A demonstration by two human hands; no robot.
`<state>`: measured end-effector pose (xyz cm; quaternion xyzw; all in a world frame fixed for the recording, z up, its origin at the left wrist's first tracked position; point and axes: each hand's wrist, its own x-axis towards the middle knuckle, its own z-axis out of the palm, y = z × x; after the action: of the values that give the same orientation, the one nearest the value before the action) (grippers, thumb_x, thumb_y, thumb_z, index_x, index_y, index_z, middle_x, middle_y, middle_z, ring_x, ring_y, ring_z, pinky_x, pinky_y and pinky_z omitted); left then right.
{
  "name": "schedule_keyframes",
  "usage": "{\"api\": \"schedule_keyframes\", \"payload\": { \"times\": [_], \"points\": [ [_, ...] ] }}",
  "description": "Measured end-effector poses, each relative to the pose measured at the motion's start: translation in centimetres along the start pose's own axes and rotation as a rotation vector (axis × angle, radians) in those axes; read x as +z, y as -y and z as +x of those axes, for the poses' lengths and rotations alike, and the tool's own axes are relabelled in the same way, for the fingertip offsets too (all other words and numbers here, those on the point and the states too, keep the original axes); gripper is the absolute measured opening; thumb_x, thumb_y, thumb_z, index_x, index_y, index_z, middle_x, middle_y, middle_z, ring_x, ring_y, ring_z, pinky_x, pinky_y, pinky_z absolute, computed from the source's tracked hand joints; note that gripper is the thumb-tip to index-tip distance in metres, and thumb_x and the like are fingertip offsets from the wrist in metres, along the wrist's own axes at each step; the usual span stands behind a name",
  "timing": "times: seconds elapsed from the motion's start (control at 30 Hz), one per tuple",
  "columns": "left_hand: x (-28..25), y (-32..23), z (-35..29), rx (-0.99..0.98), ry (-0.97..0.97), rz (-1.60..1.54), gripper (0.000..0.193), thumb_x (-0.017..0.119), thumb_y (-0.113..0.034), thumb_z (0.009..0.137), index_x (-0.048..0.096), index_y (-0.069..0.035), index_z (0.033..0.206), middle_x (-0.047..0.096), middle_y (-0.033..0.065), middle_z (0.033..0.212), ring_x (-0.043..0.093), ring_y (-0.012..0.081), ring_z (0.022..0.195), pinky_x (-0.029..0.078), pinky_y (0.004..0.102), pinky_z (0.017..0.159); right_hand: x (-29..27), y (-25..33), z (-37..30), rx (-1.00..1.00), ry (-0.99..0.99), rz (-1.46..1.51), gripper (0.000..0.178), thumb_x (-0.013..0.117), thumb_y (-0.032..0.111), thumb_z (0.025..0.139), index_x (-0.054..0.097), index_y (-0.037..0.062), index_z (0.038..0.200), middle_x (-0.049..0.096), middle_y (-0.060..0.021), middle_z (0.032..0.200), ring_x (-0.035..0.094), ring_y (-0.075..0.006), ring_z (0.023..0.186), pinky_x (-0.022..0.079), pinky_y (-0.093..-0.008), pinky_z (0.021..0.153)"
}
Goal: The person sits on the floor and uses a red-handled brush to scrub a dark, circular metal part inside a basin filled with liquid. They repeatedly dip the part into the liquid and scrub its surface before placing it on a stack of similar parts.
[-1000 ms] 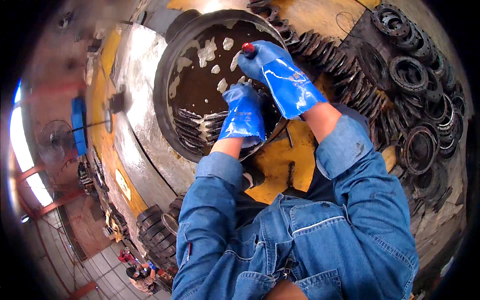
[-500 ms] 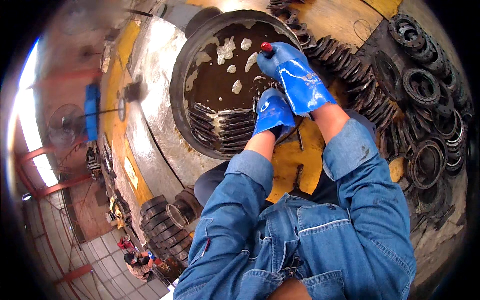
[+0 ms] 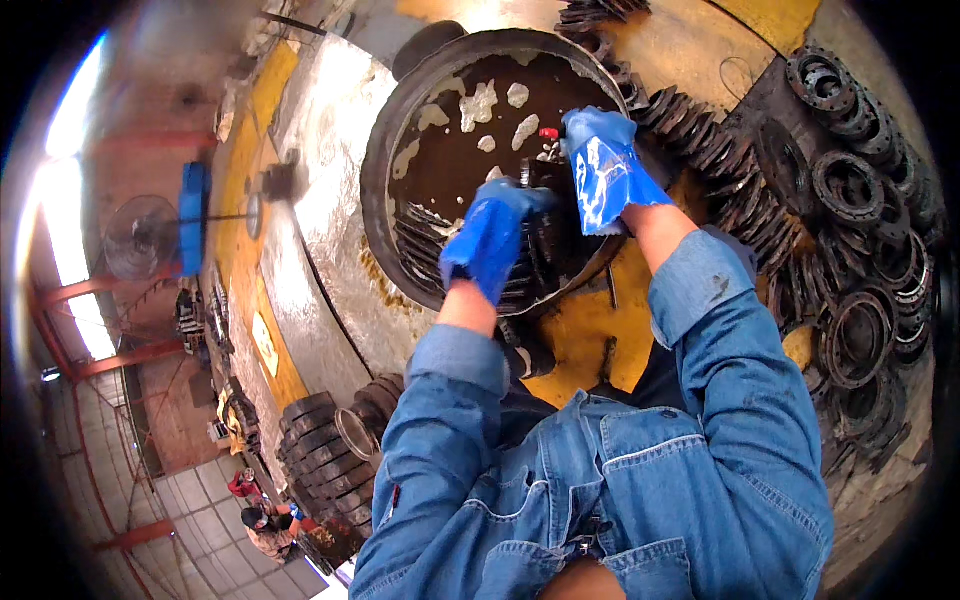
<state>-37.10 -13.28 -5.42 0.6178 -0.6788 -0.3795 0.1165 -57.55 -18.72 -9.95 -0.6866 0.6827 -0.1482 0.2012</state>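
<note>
My left hand (image 3: 492, 232), in a blue rubber glove, reaches over a round basin (image 3: 375, 190). Its blurred fingers close on the edge of a dark metal part (image 3: 545, 215) at the basin's near right side. My right hand (image 3: 603, 165), gloved alike, curls over the basin's right side around a tool, largely hidden, whose red handle end (image 3: 548, 133) shows by the fingers. Brown liquid with patches of white foam (image 3: 480, 105) fills the basin. Dark flat parts (image 3: 420, 238) stand in a row in its near left.
Rows of dark plates (image 3: 690, 135) and stacked metal rings (image 3: 850, 182) lie to the right. A ribbed black cylinder (image 3: 325, 455) stands at the lower left, near a glass-like jar (image 3: 355, 432). A fan (image 3: 140, 238) and another person (image 3: 268, 530) are farther left.
My left hand has moved left and slightly down, away from my right hand. The right hand has shifted right and lower, its red handle end lower too. More of the dark part shows between them.
</note>
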Motion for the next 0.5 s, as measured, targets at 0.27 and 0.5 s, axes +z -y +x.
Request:
{"api": "schedule_keyframes", "payload": {
  "times": [0.27,0.5],
  "points": [
    [-9.6,3.3,-5.0,-0.157,-0.285,-0.557,0.034,0.081,-0.018,0.084,0.074,0.003,0.109,0.075,0.0098,0.097,0.068,0.0203,0.085,0.053,0.0330,0.079,5.8,0.9,0.4,-0.074,-0.044,-0.058,0.021,0.072,0.032,0.090,0.078,0.0174,0.104,0.077,-0.0137,0.101,0.074,-0.0386,0.095,0.058,-0.0500,0.082],
    [-9.9,10.4,-4.8,-0.327,-0.284,-0.772,0.030,0.081,-0.014,0.086,0.075,0.002,0.111,0.076,0.0106,0.099,0.072,0.0246,0.092,0.055,0.0347,0.085,3.7,2.9,0.7,0.074,0.124,1.045,0.041,0.074,0.041,0.091,0.077,0.0031,0.108,0.073,-0.0075,0.087,0.064,-0.0165,0.080,0.052,-0.0368,0.080]
  ]
}}
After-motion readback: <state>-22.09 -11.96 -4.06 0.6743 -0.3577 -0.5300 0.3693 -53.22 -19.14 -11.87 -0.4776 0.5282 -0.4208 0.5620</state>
